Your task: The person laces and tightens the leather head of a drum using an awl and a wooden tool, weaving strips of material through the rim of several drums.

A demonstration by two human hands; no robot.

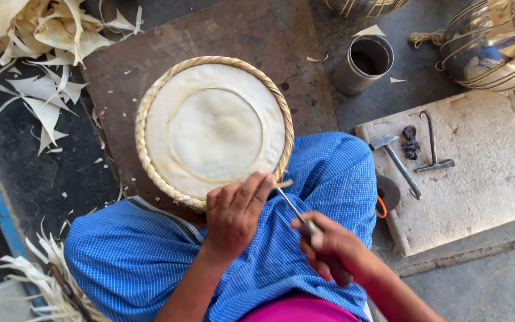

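Observation:
A round drum head [213, 128] of pale hide, ringed by a braided straw-coloured rim, lies flat in front of my knees. My left hand [235, 211] presses on its near edge with the fingers over the braid. My right hand [329, 247] is closed around the handle of a thin metal tool [293, 207], whose tip reaches the rim just right of my left fingers. A short loose end of strip [285, 183] sticks out from the braid at that spot. Blue checked cloth [150, 250] covers my legs below both hands.
A stone slab [484, 173] at the right carries a small hammer [397, 160], a metal hook tool [433, 146] and a dark scrap. A metal cup [365, 62] stands behind it. Pale hide offcuts [37, 36] lie piled at upper left, with other drums [490, 42] at upper right.

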